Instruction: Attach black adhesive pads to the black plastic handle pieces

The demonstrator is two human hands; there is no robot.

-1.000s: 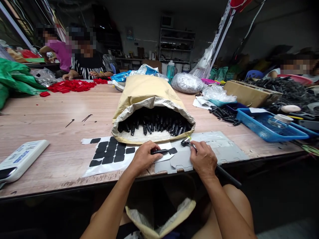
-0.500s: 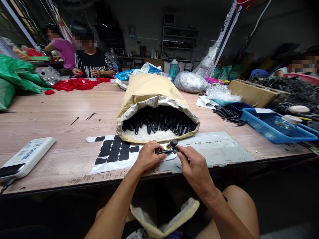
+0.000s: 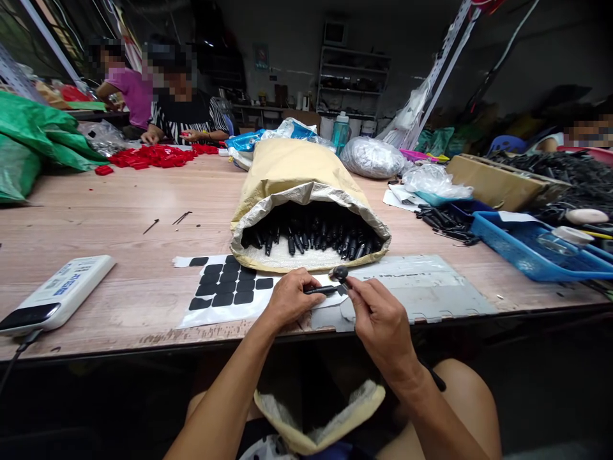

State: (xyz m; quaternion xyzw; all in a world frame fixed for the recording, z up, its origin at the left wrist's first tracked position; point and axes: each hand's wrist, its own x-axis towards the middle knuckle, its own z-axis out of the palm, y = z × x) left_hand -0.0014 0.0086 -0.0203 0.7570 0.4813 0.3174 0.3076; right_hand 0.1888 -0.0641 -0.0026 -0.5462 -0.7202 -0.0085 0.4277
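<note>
My left hand pinches a slim black pen-like piece that points to the right, just above the front edge of the table. In my right hand is a small tool with a dark rounded head, held close to the piece's right end. Directly behind both hands lies an open tan sack, its mouth facing me and full of black pen-like pieces. A white sheet with black square stickers lies left of my left hand. Under my right hand is a grey board.
A white power bank lies at the left. Blue baskets and black parts are at the right. Red pieces and a green bag lie at the far left, near two seated people.
The tool in my right hand has drawn slightly away from the black piece. My left hand still holds the piece. The whole view has shifted a little.
</note>
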